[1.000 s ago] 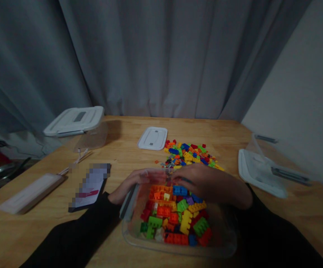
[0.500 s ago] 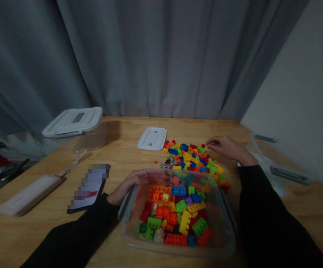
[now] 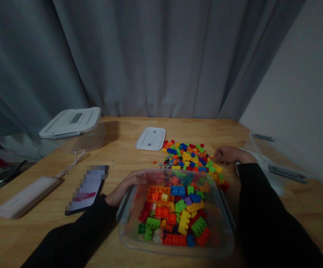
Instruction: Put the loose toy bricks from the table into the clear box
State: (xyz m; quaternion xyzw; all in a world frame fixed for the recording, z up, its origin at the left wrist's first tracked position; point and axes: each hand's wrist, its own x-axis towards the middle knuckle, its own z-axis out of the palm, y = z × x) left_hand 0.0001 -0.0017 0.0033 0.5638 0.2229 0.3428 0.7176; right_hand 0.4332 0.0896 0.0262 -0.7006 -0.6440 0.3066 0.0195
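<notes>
A clear plastic box (image 3: 178, 251) stands in front of me with large colourful toy bricks (image 3: 184, 222) inside. My left hand (image 3: 126, 185) grips its far left corner, the fingers over the rim. Behind the box, a loose pile of smaller bricks (image 3: 188, 157) in many colours is spread on the wooden table. My right hand (image 3: 229, 154) is at the right edge of that pile, its fingers curled together and pointing left. Whatever may be between those fingertips is too small to make out.
A white lid (image 3: 151, 139) lies left of the pile. At the back left stands a lidded clear box (image 3: 90, 136). A phone (image 3: 88, 191) and a pale power strip (image 3: 26, 197) lie at the left. Another clear container (image 3: 273, 175) is on the right.
My right hand has moved from the pile's far right corner nearer to me and slightly right, its fingers now more curled. My left hand stays on the box.
</notes>
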